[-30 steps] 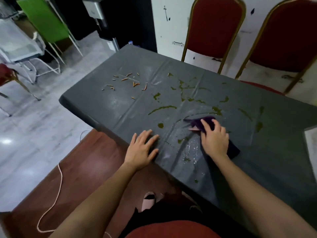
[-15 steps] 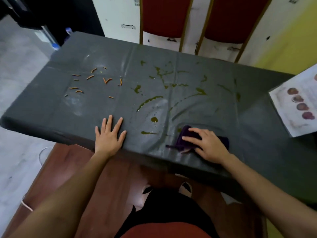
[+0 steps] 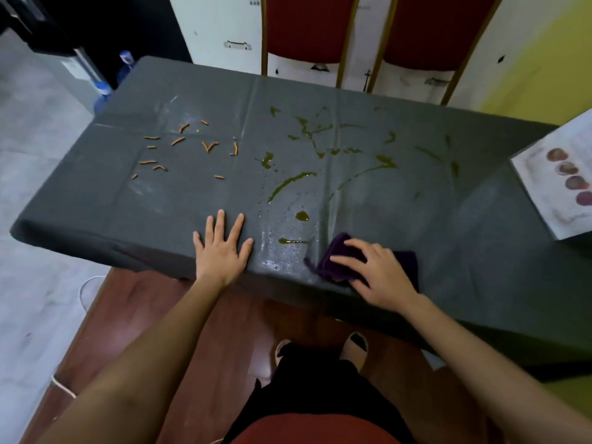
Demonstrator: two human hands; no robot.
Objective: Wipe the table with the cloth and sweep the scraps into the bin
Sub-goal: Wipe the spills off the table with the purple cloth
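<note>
— Hands first: what are they doing?

— Both are on the table [image 3: 192,203], close to its near edge. The left hand [image 3: 221,251] lies flat with palm down, fingers straight and fanned, holding nothing. The right hand [image 3: 379,277] rests on top of the cloth [image 3: 336,249], fingers spread and only slightly bent, pressing it down rather than wrapping round it.

— And the cloth itself?

— It is dark purple and bunched up, right at the near edge and a little right of the middle. Part of it pokes out on each side of the hand.

— What is around it?

— A wet sheen [image 3: 275,251] covers the dark grey table cover between the two hands. Just beyond the cloth is a small green streak [image 3: 293,241], and past that a green blob [image 3: 302,215]. More green smears [image 3: 288,184] run across the middle of the table and out toward the far edge and the right side.

— Where are the scraps?

— The orange scraps [image 3: 179,141] are short thin bits, scattered over the left half toward the far left corner. They are well apart from both hands and from the cloth.

— Anything else on the table?

— A printed sheet [image 3: 544,200] with round dark pictures lies at the right edge, partly cut off by the frame.

— And beyond the table?

— Two red chairs [image 3: 307,27] with gold frames stand against the wall behind the far edge. Some water bottles [image 3: 125,64] sit on the floor off the far left corner. A pale cord [image 3: 85,283] lies on the floor to the left, and the person's feet [image 3: 355,346] show below the near edge.
</note>
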